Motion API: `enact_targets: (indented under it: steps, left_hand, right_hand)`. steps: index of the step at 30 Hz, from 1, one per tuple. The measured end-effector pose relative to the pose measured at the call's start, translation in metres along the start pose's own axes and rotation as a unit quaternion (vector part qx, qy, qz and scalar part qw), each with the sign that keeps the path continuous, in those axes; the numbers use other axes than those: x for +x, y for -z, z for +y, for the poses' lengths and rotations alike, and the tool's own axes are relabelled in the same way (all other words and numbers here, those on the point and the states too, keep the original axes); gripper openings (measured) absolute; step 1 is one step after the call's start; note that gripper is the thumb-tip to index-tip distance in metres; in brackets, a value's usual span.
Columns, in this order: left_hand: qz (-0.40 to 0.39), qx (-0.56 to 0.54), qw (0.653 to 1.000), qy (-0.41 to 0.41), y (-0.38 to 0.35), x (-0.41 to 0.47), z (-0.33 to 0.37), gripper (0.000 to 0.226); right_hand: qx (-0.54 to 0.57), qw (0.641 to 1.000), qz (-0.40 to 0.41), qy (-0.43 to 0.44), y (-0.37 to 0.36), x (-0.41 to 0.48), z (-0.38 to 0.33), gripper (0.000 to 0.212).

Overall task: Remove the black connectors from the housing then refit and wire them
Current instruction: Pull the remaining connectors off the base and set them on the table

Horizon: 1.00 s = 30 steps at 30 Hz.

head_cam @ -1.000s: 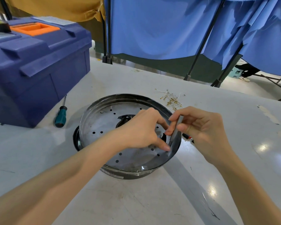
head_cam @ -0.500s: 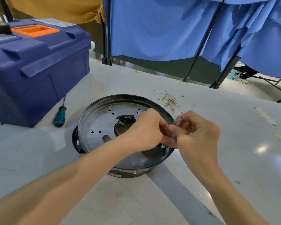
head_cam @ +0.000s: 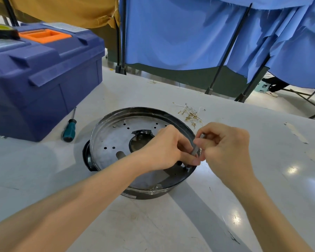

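Grey metal rod point(head_cam: 195, 149) pinched in curled fingers of right hand point(head_cam: 225, 148), standing steep over right rim of housing point(head_cam: 116, 139), lower end down at the plate. Left hand point(head_cam: 164, 148) curled, thumb and forefinger closed together at rod's foot; whether on the rod or on a black connector beneath, cannot tell. Connector itself hidden under fingers. Versus a second ago: right hand drawn in close against left hand, rod raised from slanted to near upright. Judged: tool now seated at a fastening by the rim, connector removal under way. Loose terminals point(head_cam: 190, 114) beyond rim; green-handled screwdriver point(head_cam: 69, 130) beside blue toolbox point(head_cam: 44, 79).
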<state>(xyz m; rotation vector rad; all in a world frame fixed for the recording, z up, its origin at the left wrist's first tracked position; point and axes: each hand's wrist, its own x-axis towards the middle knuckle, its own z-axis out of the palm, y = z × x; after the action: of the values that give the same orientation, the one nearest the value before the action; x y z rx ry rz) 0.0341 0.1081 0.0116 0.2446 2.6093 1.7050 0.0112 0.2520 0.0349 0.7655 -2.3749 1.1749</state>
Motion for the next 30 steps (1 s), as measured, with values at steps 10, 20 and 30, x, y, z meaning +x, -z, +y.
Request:
enact_targets:
  steps: [10,20,30]
  left_hand:
    - [-0.010,0.001,1.000,0.028,0.000,0.002,-0.006,0.008]
    - [0.016,-0.009,1.000,-0.008,0.000,-0.001,-0.001,0.015]
    - [0.010,-0.014,1.000,0.002,0.000,0.005,-0.007,0.012]
  right_hand:
    - [0.097,0.983,-0.146,-0.060,0.018,0.009,-0.007,0.013]
    - [0.003,0.993,0.108,-0.055,-0.020,-0.019,-0.007,0.008]
    - [0.111,0.979,-0.139,-0.095,0.020,0.007,-0.008,0.011]
